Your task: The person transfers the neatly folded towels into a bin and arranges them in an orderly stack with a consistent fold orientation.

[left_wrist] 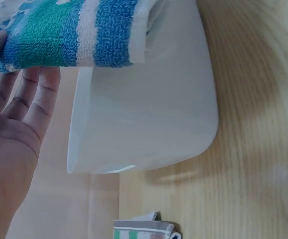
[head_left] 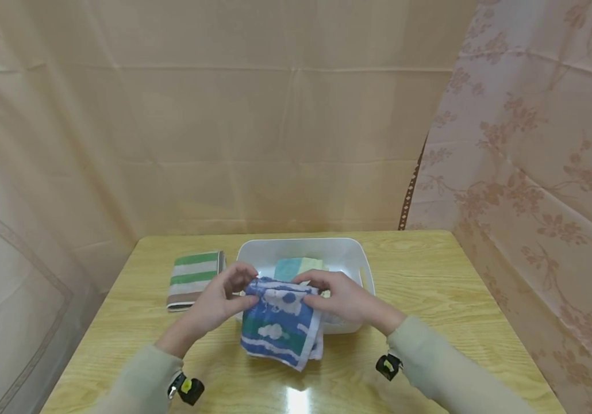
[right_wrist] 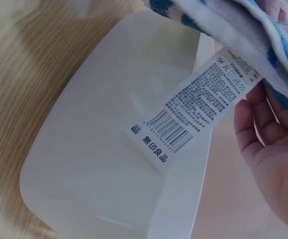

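Both hands hold up a folded blue towel point(head_left: 277, 322) with white and green patterning, in front of and above a white plastic basin point(head_left: 348, 247). My left hand point(head_left: 218, 299) pinches its upper left corner, thumb in front and fingers behind. At the upper right corner my right hand point(head_left: 345, 296) grips it the same way. The left wrist view shows the towel's striped edge point(left_wrist: 89, 35) hanging by the basin wall point(left_wrist: 148, 114). Inside the basin lies a light blue and yellow towel point(head_left: 291, 265), partly hidden. A printed white label point(right_wrist: 193, 107) shows below the towel in the right wrist view.
A folded towel with green, white and brown stripes point(head_left: 192, 282) lies on the wooden table point(head_left: 420, 287), left of the basin. Beige curtains point(head_left: 275, 144) hang behind the table, and a flowered curtain point(head_left: 534, 172) hangs on the right.
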Available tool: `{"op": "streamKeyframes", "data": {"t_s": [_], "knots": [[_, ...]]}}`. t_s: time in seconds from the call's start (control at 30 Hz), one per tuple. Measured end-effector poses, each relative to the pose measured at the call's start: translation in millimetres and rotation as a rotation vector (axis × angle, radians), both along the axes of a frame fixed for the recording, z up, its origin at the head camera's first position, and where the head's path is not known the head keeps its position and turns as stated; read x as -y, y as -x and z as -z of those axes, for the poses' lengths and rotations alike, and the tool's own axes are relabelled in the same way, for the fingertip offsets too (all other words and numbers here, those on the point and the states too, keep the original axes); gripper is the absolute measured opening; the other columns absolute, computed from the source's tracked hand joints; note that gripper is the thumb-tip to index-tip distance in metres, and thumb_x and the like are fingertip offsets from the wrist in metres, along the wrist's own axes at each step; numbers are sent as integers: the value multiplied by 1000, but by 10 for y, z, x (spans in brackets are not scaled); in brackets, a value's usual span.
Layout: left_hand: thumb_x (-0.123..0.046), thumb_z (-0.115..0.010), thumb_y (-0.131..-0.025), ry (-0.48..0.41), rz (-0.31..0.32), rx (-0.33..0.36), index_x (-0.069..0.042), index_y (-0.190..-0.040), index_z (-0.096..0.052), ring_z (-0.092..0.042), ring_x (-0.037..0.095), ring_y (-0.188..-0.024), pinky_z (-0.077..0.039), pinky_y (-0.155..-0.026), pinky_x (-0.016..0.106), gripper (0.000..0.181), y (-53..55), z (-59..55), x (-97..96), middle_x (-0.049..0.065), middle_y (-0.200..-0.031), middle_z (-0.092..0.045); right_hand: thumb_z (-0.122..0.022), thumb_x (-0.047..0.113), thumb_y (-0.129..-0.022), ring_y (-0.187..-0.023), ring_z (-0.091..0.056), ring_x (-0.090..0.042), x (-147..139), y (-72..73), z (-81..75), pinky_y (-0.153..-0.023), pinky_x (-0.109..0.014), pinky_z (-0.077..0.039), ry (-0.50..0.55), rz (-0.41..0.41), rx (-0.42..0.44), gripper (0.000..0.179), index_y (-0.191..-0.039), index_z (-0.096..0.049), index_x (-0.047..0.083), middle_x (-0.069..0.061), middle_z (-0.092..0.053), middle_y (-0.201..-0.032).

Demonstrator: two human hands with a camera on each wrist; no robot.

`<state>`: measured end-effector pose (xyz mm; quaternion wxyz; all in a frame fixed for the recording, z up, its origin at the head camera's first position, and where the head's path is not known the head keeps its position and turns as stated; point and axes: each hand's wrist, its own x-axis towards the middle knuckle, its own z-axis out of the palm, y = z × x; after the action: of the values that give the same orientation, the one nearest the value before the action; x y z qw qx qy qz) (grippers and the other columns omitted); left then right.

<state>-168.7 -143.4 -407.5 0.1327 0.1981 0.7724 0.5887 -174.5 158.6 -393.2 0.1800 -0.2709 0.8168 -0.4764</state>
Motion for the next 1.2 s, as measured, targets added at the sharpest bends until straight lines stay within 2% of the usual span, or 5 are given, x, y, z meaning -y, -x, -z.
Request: {"op": "streamKeyframes", "data": {"t_s": [0.23,0.47,0.67,0.97,1.2], "knots": [[-12,-71,-97,-31,-24,-1,-16,-140,-39,-62,30,-111,-56,-89,35,54,-59,94,-35,14,-135,-56,-63,23,-103,-91,-70,-18,-53,53,-2,-84,-32,-57,88,47,69,32,-134,-63,18,-3,-73,-108],[-6,-69,-97,-113,40,-6,-20,-144,-33,-63,36,-107,-60,-84,38,60,-96,141,-66,21,-140,-48,-63,22,-103,-91,-73,-22,-105,104,-4,-79,-31,-59,144,101,138,33,-135,-62,17,-7,-74,-109],[-14,-69,-99,-39,49,16,-24,-144,-42,-61,34,-113,-58,-88,35,53,-121,131,-81,19,-149,-41,-64,22,-103,-91,-72,-23,-125,134,4,-81,-32,-59,174,135,187,33,-135,-62,16,-9,-74,-107],[-10,-70,-97,-67,125,66,-16,-142,-56,-64,36,-117,-61,-87,40,47,-107,124,-124,17,-147,-47,-65,25,-102,-91,-71,-23,-143,168,32,-82,-30,-58,167,148,198,33,-134,-63,17,-8,-74,-107],[-9,-71,-96,-63,99,62,-17,-144,-55,-63,37,-116,-61,-86,40,51,-118,118,-152,18,-145,-49,-66,29,-101,-95,-72,-24,-166,173,43,-90,-33,-57,169,157,245,36,-136,-62,18,-8,-74,-109]]}}
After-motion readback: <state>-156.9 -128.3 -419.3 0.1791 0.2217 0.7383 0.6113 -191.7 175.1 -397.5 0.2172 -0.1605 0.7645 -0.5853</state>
